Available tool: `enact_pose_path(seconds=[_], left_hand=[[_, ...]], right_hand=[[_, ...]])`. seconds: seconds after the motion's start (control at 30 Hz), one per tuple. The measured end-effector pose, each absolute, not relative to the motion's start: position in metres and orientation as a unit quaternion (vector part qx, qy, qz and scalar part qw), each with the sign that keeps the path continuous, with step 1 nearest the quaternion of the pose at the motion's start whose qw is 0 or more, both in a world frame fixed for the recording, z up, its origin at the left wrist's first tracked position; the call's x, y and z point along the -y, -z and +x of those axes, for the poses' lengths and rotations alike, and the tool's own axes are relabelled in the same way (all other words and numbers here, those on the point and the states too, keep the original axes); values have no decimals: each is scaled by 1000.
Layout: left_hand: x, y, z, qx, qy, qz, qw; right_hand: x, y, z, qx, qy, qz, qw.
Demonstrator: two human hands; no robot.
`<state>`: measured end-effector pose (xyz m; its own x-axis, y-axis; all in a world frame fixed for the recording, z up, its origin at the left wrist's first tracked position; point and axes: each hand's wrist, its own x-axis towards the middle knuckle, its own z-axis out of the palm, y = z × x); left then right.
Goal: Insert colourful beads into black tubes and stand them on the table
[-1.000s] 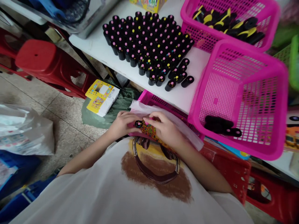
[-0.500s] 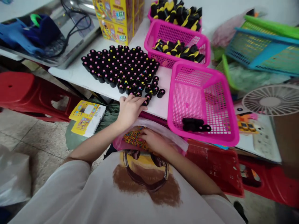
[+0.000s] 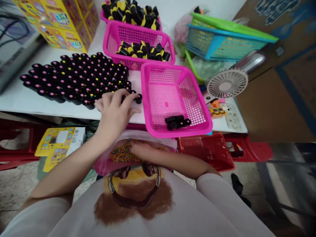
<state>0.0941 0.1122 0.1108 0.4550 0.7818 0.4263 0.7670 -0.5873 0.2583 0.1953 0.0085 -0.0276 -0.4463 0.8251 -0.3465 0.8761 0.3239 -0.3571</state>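
Observation:
My left hand (image 3: 114,110) is over the front right corner of a dense group of upright black cylinders (image 3: 74,77) with pink, yellow and blue dots on top. Its fingers are spread and bent downward, covering several of the cylinders; whether a fingertip touches one is hard to see. One loose black cylinder (image 3: 139,98) stands just right of the fingers. Down at my lap, my right hand (image 3: 137,148) reaches into small multicoloured beads (image 3: 120,151), which lie in a clear plastic bag (image 3: 153,140) inside a pink container. Its fingertips are hidden among the beads.
A pink basket (image 3: 145,93) holding a few black pieces (image 3: 176,121) stands right of the cylinders. Behind it, another pink basket (image 3: 106,42) holds black-and-yellow pieces. Yellow boxes (image 3: 59,26) stand back left; a small fan (image 3: 227,84) is at the right.
The view has turned right, so the table's things appear farther left. My left hand has moved right along the cylinders and its fingers have spread. My right hand stays in the beads.

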Motion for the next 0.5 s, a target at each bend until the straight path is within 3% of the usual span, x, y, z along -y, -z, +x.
enact_pose_path(seconds=[0.13,0.23,0.3,0.5], left_hand=[[-113,-137,171,-249,-124,959,57],[-118,-139,230,-189,81,972,112],[-122,-136,255,-183,150,962,136],[-140,-141,248,-213,119,957,158]], right_hand=[[-11,21,194,-824,260,498,76],[-11,14,194,-831,265,486,62],[-10,10,194,-830,275,482,51],[-13,10,205,-746,354,564,-3]])
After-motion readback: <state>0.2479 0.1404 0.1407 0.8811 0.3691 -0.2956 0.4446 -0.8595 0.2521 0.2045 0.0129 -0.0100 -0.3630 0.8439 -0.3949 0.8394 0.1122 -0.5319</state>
